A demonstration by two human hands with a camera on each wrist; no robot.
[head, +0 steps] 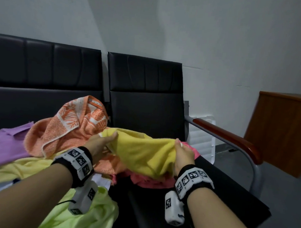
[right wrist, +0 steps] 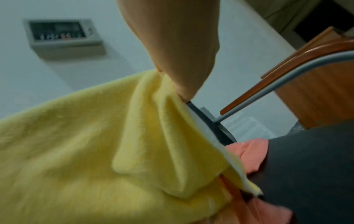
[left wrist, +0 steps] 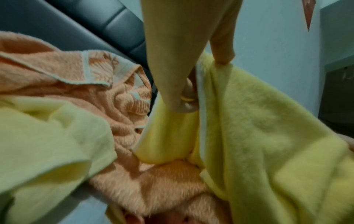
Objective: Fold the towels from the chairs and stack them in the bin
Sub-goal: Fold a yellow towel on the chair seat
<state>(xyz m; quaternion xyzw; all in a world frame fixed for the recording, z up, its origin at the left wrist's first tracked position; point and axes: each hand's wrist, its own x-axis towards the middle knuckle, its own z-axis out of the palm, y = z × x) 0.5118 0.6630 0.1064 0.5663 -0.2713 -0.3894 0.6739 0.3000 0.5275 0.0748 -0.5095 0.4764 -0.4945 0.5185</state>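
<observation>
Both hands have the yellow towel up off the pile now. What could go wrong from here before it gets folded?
1. The left hand and right hand pinch only the bunched top edge of the bright yellow terry towel; it may slip free.
2. Its lower part drapes onto the coral-pink towel and may drag it off the black chair seat.
3. The orange patterned towel beside it may snag.

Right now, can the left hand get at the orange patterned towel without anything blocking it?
Probably yes. The orange patterned towel lies on top of the pile just beside the left hand, with nothing over it. But that hand now grips the yellow towel, so it must let go first.
</observation>
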